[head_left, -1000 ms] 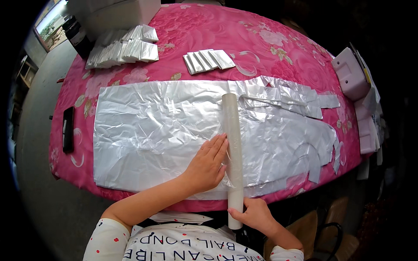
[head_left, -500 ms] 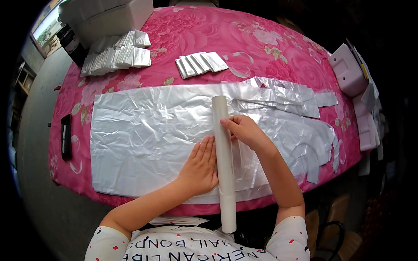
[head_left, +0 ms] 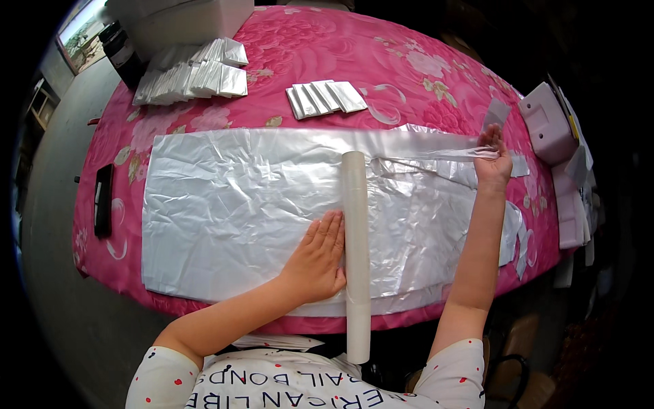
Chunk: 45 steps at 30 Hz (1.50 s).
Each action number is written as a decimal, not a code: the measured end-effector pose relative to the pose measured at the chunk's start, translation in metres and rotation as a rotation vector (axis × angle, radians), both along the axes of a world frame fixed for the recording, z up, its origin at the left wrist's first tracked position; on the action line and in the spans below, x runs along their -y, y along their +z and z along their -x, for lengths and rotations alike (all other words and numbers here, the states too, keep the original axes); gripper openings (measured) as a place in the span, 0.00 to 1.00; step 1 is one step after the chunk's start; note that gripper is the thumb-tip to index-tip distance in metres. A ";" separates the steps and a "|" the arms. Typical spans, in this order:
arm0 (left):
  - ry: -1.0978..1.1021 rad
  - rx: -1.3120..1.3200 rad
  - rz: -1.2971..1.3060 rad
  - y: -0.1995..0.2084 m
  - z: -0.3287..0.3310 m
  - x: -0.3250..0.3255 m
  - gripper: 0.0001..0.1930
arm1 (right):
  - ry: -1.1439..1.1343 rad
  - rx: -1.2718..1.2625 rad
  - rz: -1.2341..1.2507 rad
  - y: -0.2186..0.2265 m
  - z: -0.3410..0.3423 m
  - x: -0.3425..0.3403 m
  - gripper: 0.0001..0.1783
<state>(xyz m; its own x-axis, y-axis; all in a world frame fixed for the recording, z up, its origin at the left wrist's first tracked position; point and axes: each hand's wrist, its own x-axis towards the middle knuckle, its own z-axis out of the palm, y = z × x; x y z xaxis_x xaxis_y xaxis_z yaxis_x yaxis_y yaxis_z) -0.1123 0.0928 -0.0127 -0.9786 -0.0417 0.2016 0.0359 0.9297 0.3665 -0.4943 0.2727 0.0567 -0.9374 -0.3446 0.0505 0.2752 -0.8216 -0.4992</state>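
Note:
A stack of large clear-white plastic bags (head_left: 225, 211) lies spread over the table. Across it, pointing toward me, rests a long pale tube (head_left: 357, 252), its near end jutting past the table edge. My left hand (head_left: 319, 255) lies flat on the bags with fingers stretched out, its edge against the tube's left side. At the far right, my right hand (head_left: 496, 160) has closed on the gathered handle of the top plastic bag (head_left: 443, 153), drawn taut. A loose tip of plastic sticks up past the fingers.
On the pink floral tablecloth (head_left: 320, 41), several folded plastic packets (head_left: 327, 97) lie beyond the bags. A larger pile of packets (head_left: 191, 75) sits by a white box (head_left: 184, 27) and a dark jar (head_left: 121, 54). A black oblong object (head_left: 103, 201) lies left; pale pink bins (head_left: 548, 126) stand right.
My right hand has left the tube and moved far right, taking hold of the bag's handle and drawing it out. My left hand stays flat beside the tube.

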 end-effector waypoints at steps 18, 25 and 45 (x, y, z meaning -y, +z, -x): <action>0.008 -0.024 0.331 -0.031 0.004 0.001 0.37 | 0.658 -1.556 -0.922 -0.064 -0.432 0.273 0.25; 0.020 -0.131 0.086 -0.019 -0.004 0.007 0.34 | 0.616 -1.539 -0.850 -0.014 -0.362 0.185 0.29; 0.398 0.046 -1.705 0.039 0.028 0.092 0.32 | 0.414 -1.860 -1.269 -0.036 -0.268 0.050 0.37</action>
<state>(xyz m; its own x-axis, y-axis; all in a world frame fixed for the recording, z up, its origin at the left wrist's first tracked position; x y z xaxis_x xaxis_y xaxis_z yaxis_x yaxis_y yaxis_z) -0.1402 0.0011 0.0263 -0.8603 -0.3762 -0.3441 -0.1159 -0.5130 0.8505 -0.2263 0.2228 0.0209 -0.0317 -0.9867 0.1593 -0.9311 -0.0288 -0.3636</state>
